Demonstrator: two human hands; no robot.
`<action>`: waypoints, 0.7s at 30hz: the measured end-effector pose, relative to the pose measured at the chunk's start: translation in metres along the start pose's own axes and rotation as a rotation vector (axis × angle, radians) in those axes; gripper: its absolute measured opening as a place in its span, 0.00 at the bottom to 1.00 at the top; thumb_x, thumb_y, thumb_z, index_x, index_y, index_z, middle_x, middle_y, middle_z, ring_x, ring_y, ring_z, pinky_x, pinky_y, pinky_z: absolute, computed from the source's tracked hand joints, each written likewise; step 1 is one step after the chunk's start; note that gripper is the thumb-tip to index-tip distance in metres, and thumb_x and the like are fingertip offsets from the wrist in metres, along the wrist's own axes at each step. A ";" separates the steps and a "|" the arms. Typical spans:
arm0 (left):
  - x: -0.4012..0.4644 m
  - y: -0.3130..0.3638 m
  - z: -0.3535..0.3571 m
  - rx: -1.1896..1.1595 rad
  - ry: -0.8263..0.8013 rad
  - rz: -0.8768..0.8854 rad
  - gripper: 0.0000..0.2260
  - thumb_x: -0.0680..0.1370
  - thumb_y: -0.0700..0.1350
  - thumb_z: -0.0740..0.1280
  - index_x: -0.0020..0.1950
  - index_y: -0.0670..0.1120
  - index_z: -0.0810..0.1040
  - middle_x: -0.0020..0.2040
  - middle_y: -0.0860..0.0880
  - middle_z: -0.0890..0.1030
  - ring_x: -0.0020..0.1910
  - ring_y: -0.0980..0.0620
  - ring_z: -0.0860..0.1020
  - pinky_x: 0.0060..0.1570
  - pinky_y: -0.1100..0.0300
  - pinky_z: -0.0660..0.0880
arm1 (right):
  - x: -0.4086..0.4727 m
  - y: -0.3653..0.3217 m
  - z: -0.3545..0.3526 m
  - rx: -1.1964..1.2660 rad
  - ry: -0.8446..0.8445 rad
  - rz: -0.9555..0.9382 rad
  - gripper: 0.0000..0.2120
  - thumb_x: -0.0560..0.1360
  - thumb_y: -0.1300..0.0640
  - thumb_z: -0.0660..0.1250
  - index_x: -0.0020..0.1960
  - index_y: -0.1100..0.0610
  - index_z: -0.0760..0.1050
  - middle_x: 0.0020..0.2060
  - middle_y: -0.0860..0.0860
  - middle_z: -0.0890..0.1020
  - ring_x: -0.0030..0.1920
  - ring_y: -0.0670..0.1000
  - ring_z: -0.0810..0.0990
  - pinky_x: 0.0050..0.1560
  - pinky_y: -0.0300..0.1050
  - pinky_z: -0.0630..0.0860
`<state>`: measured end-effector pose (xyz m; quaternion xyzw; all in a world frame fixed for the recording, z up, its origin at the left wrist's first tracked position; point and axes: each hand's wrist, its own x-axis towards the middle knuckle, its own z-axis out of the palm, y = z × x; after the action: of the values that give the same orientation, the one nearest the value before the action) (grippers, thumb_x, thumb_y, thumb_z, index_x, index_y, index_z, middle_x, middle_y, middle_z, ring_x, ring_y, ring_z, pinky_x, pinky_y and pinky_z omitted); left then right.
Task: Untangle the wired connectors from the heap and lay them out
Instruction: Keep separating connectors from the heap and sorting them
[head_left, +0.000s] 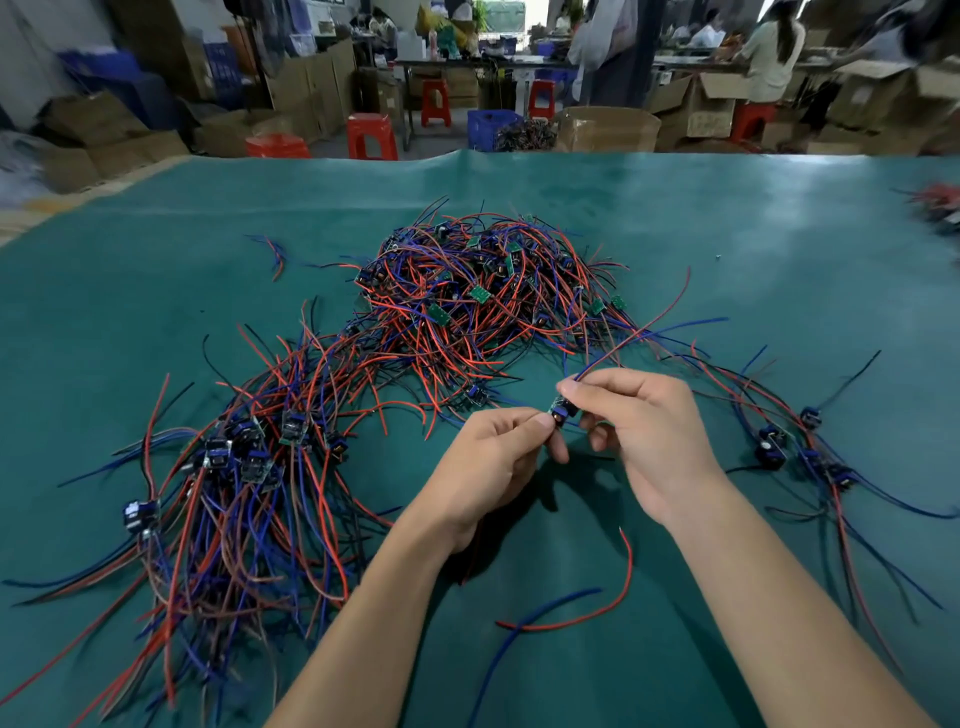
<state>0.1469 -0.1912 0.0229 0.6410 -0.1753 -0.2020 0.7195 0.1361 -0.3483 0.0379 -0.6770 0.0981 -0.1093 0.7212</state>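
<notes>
A tangled heap (483, 296) of red, blue and black wired connectors with small green boards lies at the middle of the green table. Both hands hold one small wired connector (562, 410) above the table in front of the heap. My left hand (498, 462) pinches its lower end with thumb and forefinger. My right hand (644, 431) pinches its upper end, where red and blue wires (654, 325) run up and right. Red and blue wires (582, 610) hang below my hands. A sorted bundle (244, 483) lies at the left. A smaller row (795, 441) lies at the right.
The green mat (727, 234) covers the whole table. A loose wire pair (275, 254) lies at the far left of the heap. Another wire pile (940, 205) sits at the right edge. Beyond the table stand cardboard boxes, red stools (371, 135) and seated people.
</notes>
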 end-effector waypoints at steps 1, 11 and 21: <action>0.000 0.000 0.000 -0.001 -0.004 0.001 0.18 0.84 0.44 0.58 0.37 0.43 0.77 0.23 0.53 0.57 0.21 0.58 0.53 0.19 0.66 0.50 | 0.001 0.001 0.000 -0.048 0.041 -0.048 0.07 0.72 0.62 0.76 0.36 0.57 0.84 0.30 0.51 0.80 0.29 0.46 0.73 0.27 0.37 0.68; -0.002 0.001 -0.002 0.046 -0.053 0.001 0.17 0.85 0.44 0.59 0.38 0.43 0.77 0.24 0.55 0.57 0.22 0.58 0.52 0.20 0.68 0.51 | 0.020 0.001 -0.035 -0.118 0.453 -0.282 0.11 0.72 0.56 0.76 0.32 0.49 0.82 0.22 0.44 0.75 0.26 0.45 0.69 0.28 0.38 0.65; 0.000 -0.001 -0.005 0.010 0.020 -0.008 0.16 0.85 0.44 0.58 0.42 0.43 0.78 0.25 0.52 0.60 0.22 0.57 0.55 0.21 0.66 0.53 | 0.031 -0.003 -0.067 0.079 0.908 -0.321 0.05 0.72 0.54 0.71 0.44 0.54 0.83 0.38 0.52 0.82 0.38 0.51 0.77 0.41 0.50 0.74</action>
<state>0.1493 -0.1872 0.0211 0.6471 -0.1666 -0.1975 0.7173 0.1462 -0.4215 0.0370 -0.5394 0.2930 -0.5073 0.6048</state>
